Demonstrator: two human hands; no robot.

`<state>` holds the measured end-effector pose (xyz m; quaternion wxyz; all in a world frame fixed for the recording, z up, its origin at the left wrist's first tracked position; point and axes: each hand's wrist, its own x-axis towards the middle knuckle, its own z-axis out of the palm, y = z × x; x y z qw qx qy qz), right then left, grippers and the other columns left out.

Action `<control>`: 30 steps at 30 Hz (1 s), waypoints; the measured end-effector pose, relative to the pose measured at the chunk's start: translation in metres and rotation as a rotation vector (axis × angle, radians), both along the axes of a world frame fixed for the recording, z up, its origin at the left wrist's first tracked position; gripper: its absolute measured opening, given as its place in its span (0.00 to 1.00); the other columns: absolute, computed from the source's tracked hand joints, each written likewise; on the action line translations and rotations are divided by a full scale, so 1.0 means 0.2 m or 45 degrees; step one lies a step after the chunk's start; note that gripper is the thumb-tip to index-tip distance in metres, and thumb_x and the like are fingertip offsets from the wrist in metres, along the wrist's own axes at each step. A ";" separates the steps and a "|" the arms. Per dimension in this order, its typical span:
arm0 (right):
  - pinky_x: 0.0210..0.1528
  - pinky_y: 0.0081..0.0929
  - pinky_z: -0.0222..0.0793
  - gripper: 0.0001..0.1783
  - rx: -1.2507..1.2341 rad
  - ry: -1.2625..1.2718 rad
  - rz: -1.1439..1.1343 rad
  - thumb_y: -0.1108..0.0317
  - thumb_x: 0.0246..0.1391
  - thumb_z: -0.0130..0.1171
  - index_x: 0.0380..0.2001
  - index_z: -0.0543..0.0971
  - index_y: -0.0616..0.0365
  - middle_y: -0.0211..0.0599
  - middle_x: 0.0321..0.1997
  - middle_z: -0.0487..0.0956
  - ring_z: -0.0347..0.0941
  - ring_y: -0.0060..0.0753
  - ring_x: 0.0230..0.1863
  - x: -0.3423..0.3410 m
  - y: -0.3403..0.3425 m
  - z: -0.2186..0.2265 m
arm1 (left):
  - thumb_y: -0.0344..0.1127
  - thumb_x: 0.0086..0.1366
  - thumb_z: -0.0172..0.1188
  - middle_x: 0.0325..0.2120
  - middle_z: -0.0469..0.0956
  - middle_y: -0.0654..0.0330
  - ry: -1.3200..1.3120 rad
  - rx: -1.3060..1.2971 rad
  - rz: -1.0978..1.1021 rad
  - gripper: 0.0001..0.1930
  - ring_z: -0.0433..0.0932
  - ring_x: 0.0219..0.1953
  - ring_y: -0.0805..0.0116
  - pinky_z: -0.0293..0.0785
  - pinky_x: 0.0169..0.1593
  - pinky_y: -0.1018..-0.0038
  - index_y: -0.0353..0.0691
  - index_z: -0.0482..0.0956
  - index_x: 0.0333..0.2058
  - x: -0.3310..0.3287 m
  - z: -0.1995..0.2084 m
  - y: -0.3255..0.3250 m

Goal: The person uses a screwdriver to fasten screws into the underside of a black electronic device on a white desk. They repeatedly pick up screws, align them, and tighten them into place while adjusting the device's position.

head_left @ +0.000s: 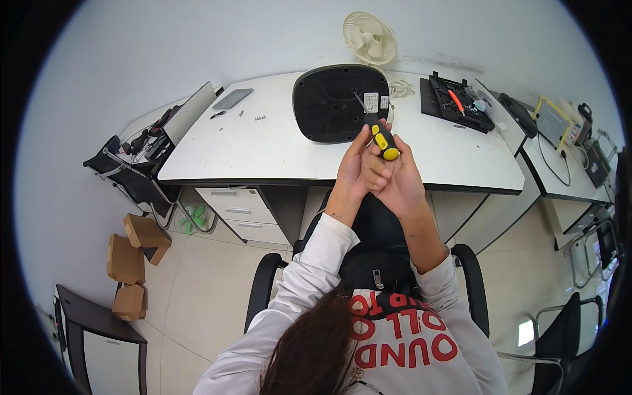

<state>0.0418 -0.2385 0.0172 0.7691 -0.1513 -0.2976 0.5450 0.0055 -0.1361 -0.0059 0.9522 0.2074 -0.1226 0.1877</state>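
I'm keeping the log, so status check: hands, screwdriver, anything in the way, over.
Left hand and right hand around the screwdriver, at its handle. Tip at a hole in the black base. Coiled cord beyond, clear of the shaft.

Now, across the white desk [243, 145]:
Carrying a black fan base [322, 99], grey slab [234, 99], pale cable [400, 89], open tool case [473, 122].

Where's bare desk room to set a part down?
Front left of the white desk, between small parts, black base and front edge. Also front right, between tool case and front edge. Crowded: centre, with the screwdriver at the base; rear right, where coiled cord lies between base and tool case.
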 end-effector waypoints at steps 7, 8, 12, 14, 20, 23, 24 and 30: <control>0.20 0.14 0.57 0.22 0.166 0.206 0.246 0.49 0.64 0.31 0.33 0.67 0.56 0.21 0.15 0.61 0.58 0.17 0.15 0.02 0.01 -0.02 | 0.44 0.70 0.45 0.36 0.78 0.62 -0.071 -0.043 -0.116 0.19 0.77 0.38 0.70 0.75 0.40 0.80 0.38 0.68 0.53 0.01 0.01 -0.01; 0.20 0.14 0.57 0.22 0.173 0.237 0.279 0.49 0.65 0.31 0.34 0.67 0.56 0.21 0.16 0.61 0.58 0.17 0.15 0.02 0.01 -0.02 | 0.43 0.70 0.44 0.36 0.77 0.62 -0.031 -0.073 -0.081 0.19 0.77 0.38 0.70 0.75 0.40 0.80 0.39 0.68 0.53 0.01 0.03 -0.03; 0.19 0.15 0.57 0.23 0.237 0.422 0.400 0.49 0.65 0.31 0.39 0.68 0.58 0.23 0.16 0.62 0.58 0.18 0.15 -0.01 0.02 0.00 | 0.47 0.69 0.45 0.37 0.77 0.58 -0.365 -0.039 -0.480 0.19 0.78 0.37 0.66 0.77 0.40 0.77 0.40 0.71 0.49 0.01 0.00 0.02; 0.18 0.16 0.58 0.24 0.166 0.360 0.322 0.48 0.65 0.31 0.42 0.67 0.58 0.25 0.17 0.65 0.59 0.19 0.15 -0.04 0.01 0.03 | 0.47 0.69 0.46 0.35 0.76 0.59 -0.370 0.007 -0.488 0.17 0.76 0.38 0.68 0.75 0.42 0.74 0.41 0.73 0.47 0.02 -0.03 0.05; 0.20 0.17 0.65 0.24 -0.435 -0.885 -0.445 0.51 0.61 0.47 0.49 0.65 0.61 0.39 0.41 0.74 0.75 0.27 0.27 0.02 -0.08 -0.01 | 0.51 0.65 0.52 0.36 0.75 0.57 -0.139 -0.208 -0.332 0.18 0.74 0.42 0.65 0.71 0.49 0.66 0.42 0.75 0.40 0.04 0.00 0.06; 0.22 0.19 0.68 0.28 -0.248 -1.650 -1.712 0.64 0.53 0.60 0.53 0.62 0.63 0.42 0.47 0.71 0.75 0.27 0.32 -0.03 -0.09 0.00 | 0.51 0.64 0.53 0.35 0.75 0.59 -0.030 -0.096 -0.258 0.17 0.74 0.42 0.65 0.70 0.50 0.64 0.43 0.75 0.41 0.04 -0.01 0.04; 0.37 0.26 0.73 0.27 -0.239 -1.635 -1.762 0.73 0.47 0.60 0.53 0.67 0.60 0.43 0.47 0.71 0.78 0.37 0.37 -0.10 -0.12 0.07 | 0.50 0.64 0.53 0.35 0.76 0.60 0.022 -0.095 -0.215 0.17 0.74 0.43 0.65 0.70 0.50 0.63 0.44 0.75 0.41 0.04 0.00 0.01; 0.32 0.25 0.73 0.17 -0.230 -2.075 -1.894 0.73 0.47 0.59 0.44 0.77 0.52 0.34 0.46 0.73 0.77 0.33 0.33 -0.06 -0.10 0.06 | 0.50 0.66 0.50 0.43 0.74 0.63 -0.210 -0.130 -0.315 0.19 0.71 0.50 0.62 0.64 0.56 0.59 0.43 0.71 0.47 0.07 -0.05 0.02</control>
